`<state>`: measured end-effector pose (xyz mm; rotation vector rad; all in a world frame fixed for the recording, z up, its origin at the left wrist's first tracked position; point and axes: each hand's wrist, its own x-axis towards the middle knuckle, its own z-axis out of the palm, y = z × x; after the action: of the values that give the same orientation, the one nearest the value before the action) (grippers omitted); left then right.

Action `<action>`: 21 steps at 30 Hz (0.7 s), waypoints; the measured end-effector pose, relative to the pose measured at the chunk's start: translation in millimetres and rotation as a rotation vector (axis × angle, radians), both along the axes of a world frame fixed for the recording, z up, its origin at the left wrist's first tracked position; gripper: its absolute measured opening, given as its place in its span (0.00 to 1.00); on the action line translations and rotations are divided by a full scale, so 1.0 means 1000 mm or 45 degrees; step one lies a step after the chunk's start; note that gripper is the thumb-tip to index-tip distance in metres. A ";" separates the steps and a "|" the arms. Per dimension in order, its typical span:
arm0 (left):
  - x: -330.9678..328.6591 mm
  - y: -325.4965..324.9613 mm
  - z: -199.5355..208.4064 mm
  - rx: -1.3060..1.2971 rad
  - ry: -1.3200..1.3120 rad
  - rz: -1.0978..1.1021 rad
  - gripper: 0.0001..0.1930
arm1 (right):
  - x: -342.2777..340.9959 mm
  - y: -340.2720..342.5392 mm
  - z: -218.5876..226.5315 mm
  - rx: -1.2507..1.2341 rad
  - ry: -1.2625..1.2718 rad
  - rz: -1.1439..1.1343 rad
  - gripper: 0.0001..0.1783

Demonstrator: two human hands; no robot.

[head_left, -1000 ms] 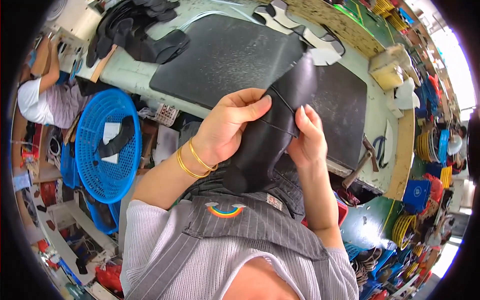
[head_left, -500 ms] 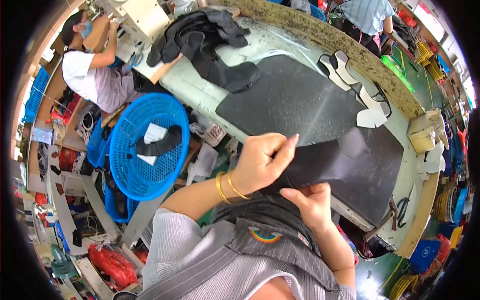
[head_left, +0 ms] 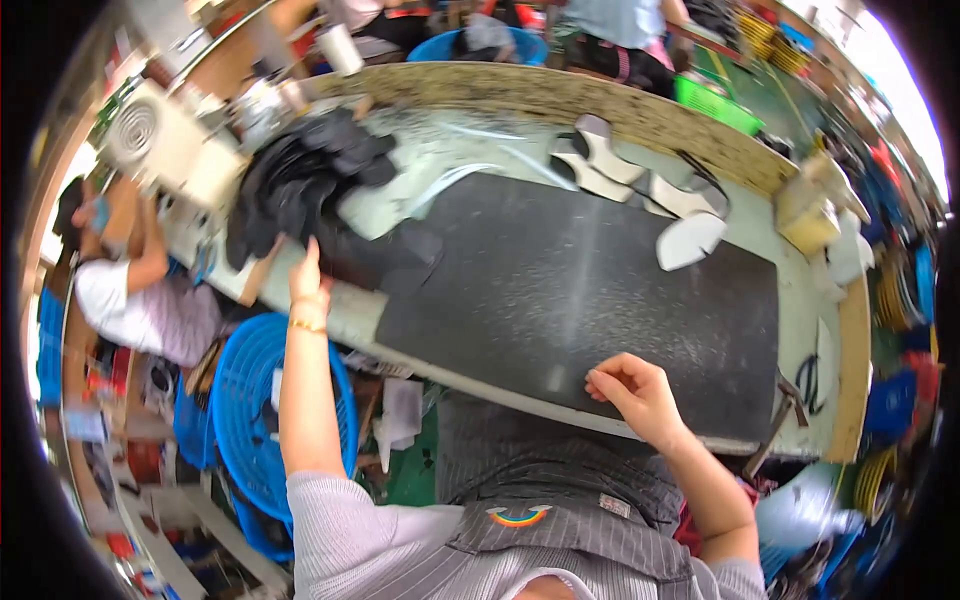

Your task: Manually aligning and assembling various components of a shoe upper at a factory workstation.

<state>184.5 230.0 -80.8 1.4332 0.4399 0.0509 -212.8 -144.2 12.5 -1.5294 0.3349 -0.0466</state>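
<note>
My left hand (head_left: 309,280) is stretched out to the far left, at the table's near edge beside the pile of black cut pieces (head_left: 300,165). A dark, flexible piece (head_left: 352,262) lies against its fingers and seems to be gripped; blur softens the detail. The pale end of another flat black piece (head_left: 412,255) reaches onto the large black board (head_left: 560,290). Over the board's near right part hovers my right hand (head_left: 632,396), its fingers curled and pressed together, with nothing visible in them.
White-and-black shaped pieces (head_left: 600,180) and a white rounded piece (head_left: 690,241) lie along the board's far side. Dark-handled scissors (head_left: 808,390) rest at the right. A blue basket (head_left: 226,400) stands at the lower left. A person (head_left: 150,290) sits by a sewing machine (head_left: 170,140).
My hands have come apart. The dark piece has left my right hand, and my left hand has swung out to the pile. My right hand is over the board; the view has turned.
</note>
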 end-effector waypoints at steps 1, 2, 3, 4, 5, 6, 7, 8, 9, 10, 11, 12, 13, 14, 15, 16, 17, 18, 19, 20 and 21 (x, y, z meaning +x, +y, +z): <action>0.010 0.012 -0.024 0.574 0.098 -0.101 0.32 | 0.000 -0.012 0.005 -0.014 0.018 -0.077 0.07; 0.015 0.014 -0.047 1.268 -0.440 0.374 0.33 | 0.004 -0.027 0.013 -0.245 -0.022 -0.050 0.06; 0.005 -0.019 -0.043 1.678 -0.569 0.419 0.36 | -0.001 -0.049 0.017 -0.493 0.006 -0.065 0.06; -0.009 -0.043 -0.024 1.717 -0.745 0.457 0.35 | -0.006 -0.071 0.023 -0.691 -0.012 -0.134 0.06; -0.028 -0.053 0.004 1.771 -0.914 0.536 0.34 | -0.006 -0.093 0.029 -0.875 -0.047 -0.158 0.06; -0.051 -0.062 0.036 1.645 -1.025 0.426 0.31 | -0.003 -0.113 0.033 -0.815 0.044 -0.203 0.06; -0.070 -0.090 0.062 1.463 -1.132 0.312 0.28 | -0.003 -0.133 0.046 -0.795 0.141 -0.277 0.07; -0.089 -0.127 0.081 1.295 -1.103 0.110 0.22 | -0.001 -0.158 0.042 -0.747 0.133 -0.335 0.08; -0.091 -0.148 0.084 1.176 -1.126 -0.162 0.19 | 0.008 -0.185 0.032 -0.700 0.102 -0.383 0.09; -0.099 -0.175 0.085 1.154 -1.132 -0.369 0.17 | 0.022 -0.203 0.024 -0.738 0.145 -0.421 0.12; -0.111 -0.203 0.092 1.140 -1.139 -0.569 0.15 | 0.037 -0.226 0.014 -0.940 0.211 -0.340 0.13; -0.120 -0.229 0.095 1.066 -1.143 -0.795 0.14 | 0.052 -0.236 0.014 -1.073 0.161 -0.247 0.15; -0.125 -0.257 0.099 0.989 -1.149 -1.015 0.13 | 0.067 -0.242 0.013 -1.203 0.102 -0.155 0.17; -0.126 -0.285 0.101 0.944 -1.259 -1.182 0.12 | 0.078 -0.249 0.007 -1.206 0.093 -0.145 0.17; -0.125 -0.315 0.098 0.889 -1.355 -1.361 0.12 | 0.085 -0.256 -0.003 -1.412 -0.024 0.074 0.19; -0.119 -0.348 0.093 0.909 -1.364 -1.527 0.12 | 0.090 -0.263 -0.011 -1.610 -0.135 0.295 0.21; -0.111 -0.376 0.087 0.940 -1.358 -1.694 0.12 | 0.096 -0.261 -0.009 -1.592 -0.127 0.309 0.21; -0.106 -0.403 0.088 1.018 -1.375 -1.750 0.15 | 0.097 -0.255 0.008 -1.619 -0.065 0.339 0.21; -0.092 -0.432 0.079 1.078 -1.377 -1.822 0.18 | 0.099 -0.253 0.015 -1.639 0.023 0.375 0.22; -0.077 -0.461 0.066 1.001 -1.422 -1.797 0.22 | 0.099 -0.253 0.012 -1.652 -0.100 0.295 0.21; -0.061 -0.483 0.053 0.930 -1.458 -1.770 0.26 | 0.095 -0.250 0.017 -1.624 -0.081 0.301 0.21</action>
<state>123.4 -253.5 -28.0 1.8414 -1.6686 -0.1060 -118.0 -394.1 29.0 -2.8123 0.0310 -0.1383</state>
